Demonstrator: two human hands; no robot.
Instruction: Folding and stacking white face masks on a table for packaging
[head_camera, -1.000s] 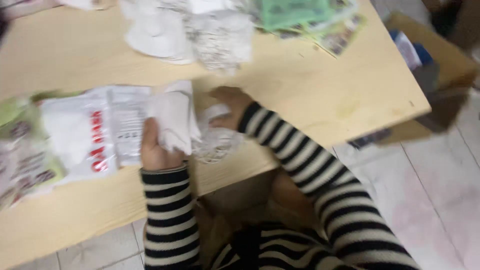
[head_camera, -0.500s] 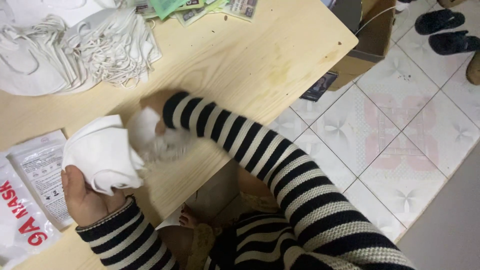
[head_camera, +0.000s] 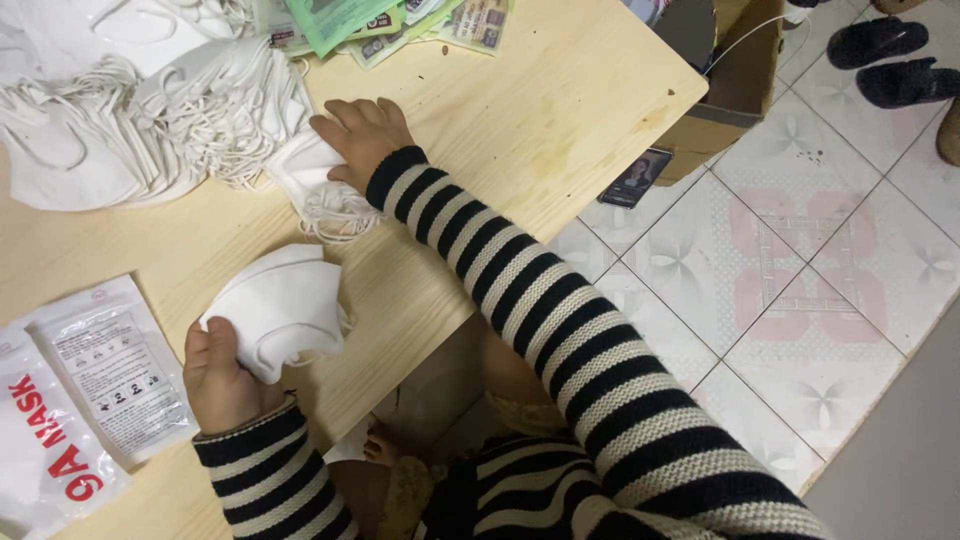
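My left hand (head_camera: 222, 378) grips a small stack of folded white face masks (head_camera: 285, 310) just above the wooden table (head_camera: 560, 110), near its front edge. My right hand (head_camera: 358, 135), in a black-and-white striped sleeve, lies palm down on a white mask with looped ear strings (head_camera: 322, 195) at the edge of a big pile of white masks (head_camera: 150, 120) at the back left. Flat white mask packets with red lettering (head_camera: 75, 420) lie left of my left hand.
Green and printed paper packets (head_camera: 390, 25) sit at the table's far edge. A cardboard box (head_camera: 735, 75) stands on the tiled floor beside the table's right end, with a small dark card (head_camera: 640, 178) by it. Dark slippers (head_camera: 890, 60) lie at the top right.
My right hand has moved up the table from beside the held stack to the edge of the big pile. My left hand keeps its hold on the stack. The view shifted.
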